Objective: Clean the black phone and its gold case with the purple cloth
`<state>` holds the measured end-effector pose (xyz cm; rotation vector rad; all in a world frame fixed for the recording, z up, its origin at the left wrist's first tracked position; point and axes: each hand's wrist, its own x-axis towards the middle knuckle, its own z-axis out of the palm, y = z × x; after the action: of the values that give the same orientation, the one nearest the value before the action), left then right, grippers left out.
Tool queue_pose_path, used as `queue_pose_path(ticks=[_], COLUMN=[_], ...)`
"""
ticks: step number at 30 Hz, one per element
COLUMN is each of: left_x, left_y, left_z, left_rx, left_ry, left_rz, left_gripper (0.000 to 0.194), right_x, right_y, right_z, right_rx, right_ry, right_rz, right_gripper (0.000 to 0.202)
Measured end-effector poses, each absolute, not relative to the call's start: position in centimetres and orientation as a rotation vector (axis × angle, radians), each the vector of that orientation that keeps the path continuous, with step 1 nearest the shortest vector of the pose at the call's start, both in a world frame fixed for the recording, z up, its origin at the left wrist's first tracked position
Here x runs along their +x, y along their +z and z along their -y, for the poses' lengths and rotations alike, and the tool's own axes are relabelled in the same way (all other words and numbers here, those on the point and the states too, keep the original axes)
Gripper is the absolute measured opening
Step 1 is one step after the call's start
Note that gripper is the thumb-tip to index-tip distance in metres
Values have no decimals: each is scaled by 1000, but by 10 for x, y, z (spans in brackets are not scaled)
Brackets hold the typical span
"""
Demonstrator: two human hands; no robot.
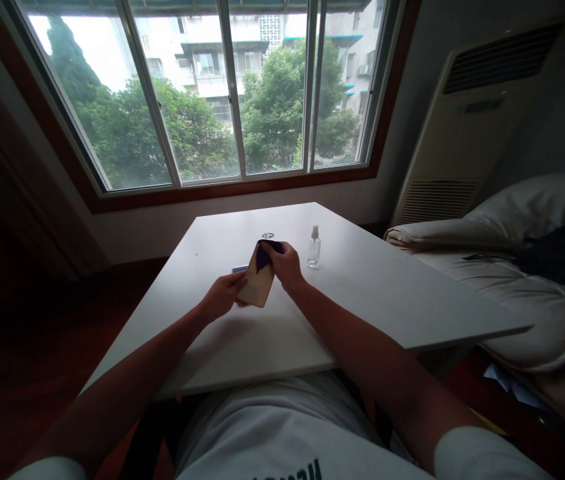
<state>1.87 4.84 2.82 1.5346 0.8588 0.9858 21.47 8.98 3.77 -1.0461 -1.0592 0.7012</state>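
Note:
A flat beige rectangular object (257,285) is held tilted above the white table (362,300); I cannot make out exactly what it is. My left hand (221,295) grips its lower left edge, fingers closed. At its upper right corner, my right hand (286,264) pinches a dark purple cloth (264,256), which lies folded over the top of the beige object. Partly hidden behind them, a thin bluish flat item (238,269) rests on the table. Just beyond the hands lies a small dark ring-shaped thing (267,235), too small to name.
A clear spray bottle (314,249) stands upright to the right of my hands. The table's right corner reaches toward a pale sofa (442,247) with dark fabric on it. A standing air conditioner (467,133) and a window (242,179) are beyond the table.

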Motion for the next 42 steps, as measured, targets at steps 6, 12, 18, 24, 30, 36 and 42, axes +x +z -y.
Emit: queue_pose_path(ticks=[6, 12, 18, 24, 30, 36, 42], left_x=[15, 10, 15, 17, 15, 12, 7], left_y=[20, 17, 26, 28, 25, 30, 27], left_z=[-54, -60, -50, -46, -46, -49, -60], left_rx=[1587, 1565, 1592, 1606, 1627, 1633, 1596], left_ry=[978, 998, 1022, 1010, 1009, 1130, 1318], left_rz=[-895, -923, -920, -880, -889, -918, -936], left_gripper=[63, 61, 57, 55, 55, 45, 45], right_x=[219, 216, 211, 213, 217, 213, 204], right_y=[33, 29, 32, 35, 37, 30, 24], right_z=[-99, -96, -90, -90, -90, -86, -79], right_rx=[-1005, -1070, -1074, -1068, -1094, -1098, -1118], right_ry=[904, 993, 855, 878, 884, 876, 891], right_rz=[1057, 1119, 1049, 1043, 1157, 1318, 1391], right_gripper=[54, 68, 54, 54, 60, 100, 153])
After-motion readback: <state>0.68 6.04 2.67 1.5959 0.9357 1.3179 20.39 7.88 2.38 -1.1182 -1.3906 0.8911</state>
